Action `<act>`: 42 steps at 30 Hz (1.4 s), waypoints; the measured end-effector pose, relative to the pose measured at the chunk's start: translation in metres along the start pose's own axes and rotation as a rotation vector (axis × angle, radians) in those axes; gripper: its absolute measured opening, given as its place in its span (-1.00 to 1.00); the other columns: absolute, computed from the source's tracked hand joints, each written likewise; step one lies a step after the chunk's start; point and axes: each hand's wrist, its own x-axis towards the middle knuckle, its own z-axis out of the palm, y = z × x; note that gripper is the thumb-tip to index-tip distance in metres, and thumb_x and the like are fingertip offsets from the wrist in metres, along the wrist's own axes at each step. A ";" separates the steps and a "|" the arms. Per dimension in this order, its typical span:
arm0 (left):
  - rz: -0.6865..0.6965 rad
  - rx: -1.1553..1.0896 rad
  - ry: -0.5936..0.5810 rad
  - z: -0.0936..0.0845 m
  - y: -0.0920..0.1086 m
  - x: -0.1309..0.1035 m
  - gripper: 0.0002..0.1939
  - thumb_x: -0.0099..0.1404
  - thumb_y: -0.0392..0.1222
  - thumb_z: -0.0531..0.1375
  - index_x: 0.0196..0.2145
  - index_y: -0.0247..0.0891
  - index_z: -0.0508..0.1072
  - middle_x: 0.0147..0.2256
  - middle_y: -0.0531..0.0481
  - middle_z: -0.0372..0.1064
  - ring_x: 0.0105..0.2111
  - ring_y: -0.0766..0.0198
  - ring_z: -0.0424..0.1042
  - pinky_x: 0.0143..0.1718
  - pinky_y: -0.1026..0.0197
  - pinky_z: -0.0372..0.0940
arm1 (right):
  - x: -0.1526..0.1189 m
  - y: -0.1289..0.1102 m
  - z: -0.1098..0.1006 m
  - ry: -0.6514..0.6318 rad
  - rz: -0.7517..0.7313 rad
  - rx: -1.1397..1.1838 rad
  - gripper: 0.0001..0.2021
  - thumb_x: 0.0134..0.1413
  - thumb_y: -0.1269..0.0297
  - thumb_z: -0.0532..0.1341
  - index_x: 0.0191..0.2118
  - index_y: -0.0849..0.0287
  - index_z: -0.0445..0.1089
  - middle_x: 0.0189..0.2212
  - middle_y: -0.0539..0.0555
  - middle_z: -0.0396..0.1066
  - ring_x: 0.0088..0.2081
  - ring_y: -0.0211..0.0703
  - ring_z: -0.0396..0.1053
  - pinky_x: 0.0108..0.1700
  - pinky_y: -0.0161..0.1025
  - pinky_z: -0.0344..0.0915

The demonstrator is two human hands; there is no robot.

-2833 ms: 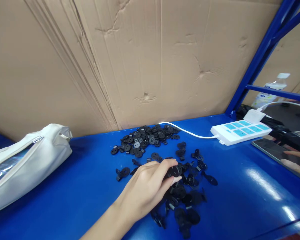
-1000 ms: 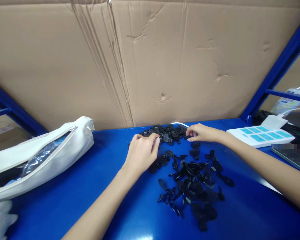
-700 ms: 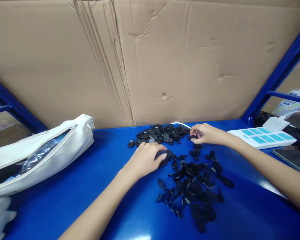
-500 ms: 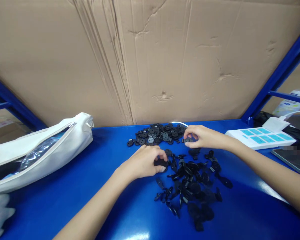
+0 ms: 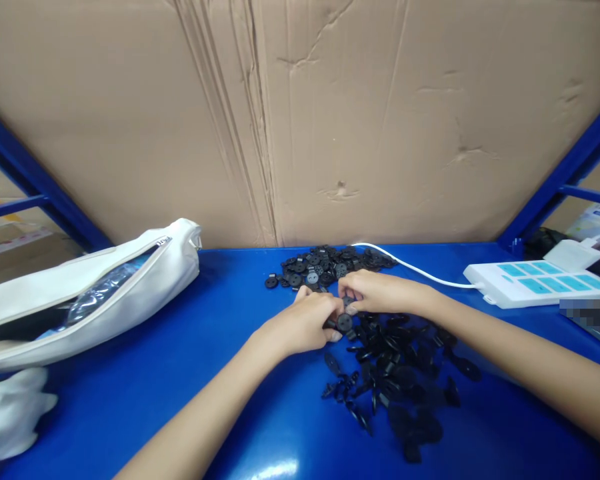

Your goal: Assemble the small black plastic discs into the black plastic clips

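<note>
Head view: left hand (image 5: 311, 321) pinching black disc (image 5: 345, 323); right hand (image 5: 375, 291) just beside it, pinching another dark piece (image 5: 349, 301), partly hidden. Both pieces between rear pile of black parts (image 5: 325, 261) and front heap (image 5: 397, 370) on blue table (image 5: 190, 373); white power strip (image 5: 497, 291) well off to right; white bag (image 5: 160, 290) at left

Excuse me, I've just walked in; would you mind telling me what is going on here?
A person is handling small black pieces with both bare hands at a blue table. The left hand grips a round black piece; right beside it, the right hand pinches a small dark piece, mostly hidden by the fingers. One black heap lies beyond the hands, another, looser heap nearer the person. An unzipped white bag lies to the left.
</note>
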 end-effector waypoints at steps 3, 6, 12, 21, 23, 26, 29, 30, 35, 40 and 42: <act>-0.002 -0.055 0.040 0.002 -0.003 0.002 -0.82 0.08 -0.40 0.32 -0.38 -0.25 0.40 -0.42 0.10 0.42 -0.35 0.22 0.38 -0.05 0.03 0.08 | -0.001 0.003 0.002 0.031 0.007 0.055 -0.88 -0.07 0.39 0.32 -0.34 0.21 0.40 -0.48 0.00 0.36 -0.45 -0.21 0.29 -0.47 -0.35 0.15; -0.019 -0.128 0.116 0.001 -0.004 0.005 -0.77 0.05 -0.41 0.34 -0.33 -0.23 0.43 -0.39 0.08 0.44 -0.31 0.20 0.40 -0.09 0.07 0.16 | -0.007 0.005 -0.001 0.107 0.007 0.130 -0.95 -0.02 0.42 0.27 -0.37 0.19 0.39 -0.51 -0.02 0.33 -0.46 -0.22 0.28 -0.44 -0.34 0.17; -0.035 -0.341 0.302 -0.006 0.003 0.010 -0.89 0.12 -0.25 0.33 -0.35 -0.23 0.52 -0.33 0.01 0.46 -0.29 0.22 0.41 -0.24 0.22 0.25 | -0.045 -0.001 -0.015 0.360 0.058 0.368 -0.87 0.24 0.19 0.10 -0.21 0.12 0.25 -0.20 0.11 0.43 -0.21 -0.11 0.40 -0.17 -0.18 0.30; -0.108 -0.749 0.296 0.003 0.020 0.016 -0.72 0.30 -0.01 0.12 -0.34 -0.30 0.40 -0.37 -0.03 0.43 -0.42 0.34 0.36 -0.39 0.30 0.26 | -0.082 -0.013 0.002 0.356 0.230 1.021 -0.73 0.27 0.05 0.06 -0.18 0.16 0.29 -0.52 -0.07 0.18 -0.56 -0.33 0.05 -0.52 -0.34 0.00; -0.119 -0.788 0.283 0.006 0.022 0.017 -0.74 0.32 -0.02 0.06 -0.34 -0.28 0.34 -0.37 0.00 0.38 -0.42 0.36 0.32 -0.40 0.32 0.23 | -0.083 -0.014 0.004 0.359 0.244 1.160 -0.79 0.23 0.11 0.11 -0.25 0.16 0.30 -0.52 -0.07 0.16 -0.53 -0.31 0.04 -0.50 -0.33 -0.03; -0.139 -0.810 0.296 0.007 0.026 0.018 -0.78 0.33 -0.05 0.03 -0.37 -0.25 0.27 -0.46 0.07 0.26 -0.47 0.37 0.22 -0.43 0.33 0.15 | -0.083 -0.018 0.003 0.352 0.245 1.345 -0.85 0.12 0.24 0.15 -0.40 0.18 0.28 -0.55 -0.06 0.15 -0.52 -0.29 0.03 -0.48 -0.31 -0.04; -0.151 -0.770 0.347 0.007 0.035 0.017 -0.77 0.32 -0.03 0.04 -0.39 -0.23 0.24 -0.53 0.14 0.11 -0.51 0.38 0.13 -0.45 0.33 0.09 | -0.083 -0.020 0.002 0.348 0.231 1.406 -0.87 0.03 0.31 0.13 -0.49 0.19 0.26 -0.55 -0.03 0.15 -0.51 -0.28 0.06 -0.47 -0.29 -0.02; -0.137 -0.739 0.371 0.008 0.039 0.016 -0.76 0.33 -0.02 0.06 -0.38 -0.23 0.23 -0.54 0.15 0.07 -0.52 0.39 0.10 -0.46 0.33 0.07 | -0.083 -0.020 0.002 0.347 0.225 1.416 -0.87 0.01 0.33 0.13 -0.50 0.20 0.26 -0.54 -0.03 0.16 -0.51 -0.27 0.08 -0.46 -0.28 0.00; 0.045 -0.468 0.444 0.017 0.056 0.009 -0.77 0.27 -0.06 0.19 -0.17 -0.18 0.33 -0.57 0.21 -0.02 -0.57 0.41 0.07 -0.48 0.33 0.05 | -0.084 -0.026 0.011 0.283 0.177 1.556 -0.90 0.00 0.38 0.12 -0.33 0.21 0.34 -0.53 -0.02 0.23 -0.50 -0.27 0.12 -0.40 -0.27 0.06; 0.137 -0.298 0.482 0.022 0.065 0.005 -0.72 0.22 -0.11 0.26 -0.12 -0.19 0.40 -0.54 0.16 0.17 -0.51 0.38 0.22 -0.37 0.28 0.17 | -0.086 -0.034 0.018 0.261 0.150 1.676 -0.77 0.02 0.37 0.15 -0.14 0.17 0.32 -0.46 -0.03 0.23 -0.41 -0.24 0.16 -0.28 -0.26 0.12; 0.151 -0.291 0.500 0.021 0.067 0.005 -0.75 0.23 -0.15 0.24 -0.13 -0.24 0.41 -0.54 0.15 0.22 -0.50 0.38 0.23 -0.34 0.27 0.21 | -0.088 -0.036 0.019 0.254 0.145 1.671 -0.74 0.04 0.37 0.14 -0.10 0.15 0.30 -0.44 -0.03 0.23 -0.37 -0.23 0.18 -0.25 -0.26 0.12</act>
